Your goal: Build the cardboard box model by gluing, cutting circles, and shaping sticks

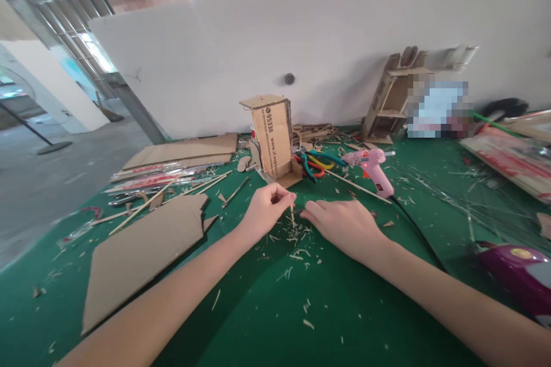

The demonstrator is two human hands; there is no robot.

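Note:
Between thumb and fingertips, my left hand [270, 210] pinches a short thin wooden stick [293, 215] that points down at the table. Close on its right, my right hand [344, 223] is closed, its fingertips near the stick; whatever it grips is too small and covered to make out. Pale wood shavings [295, 235] lie scattered beneath both hands. Just beyond them stands an upright cardboard structure [273, 137] with printed lettering and a small ledge at its foot.
A pink glue gun [372, 169] with a black cord lies right of pliers [316, 163]. Cut cardboard [142, 252] covers the left side. A purple device [516, 272] sits at the right edge. Another cardboard structure [390, 100] stands by the white partition [241, 51]. The tabletop [258, 321] is green.

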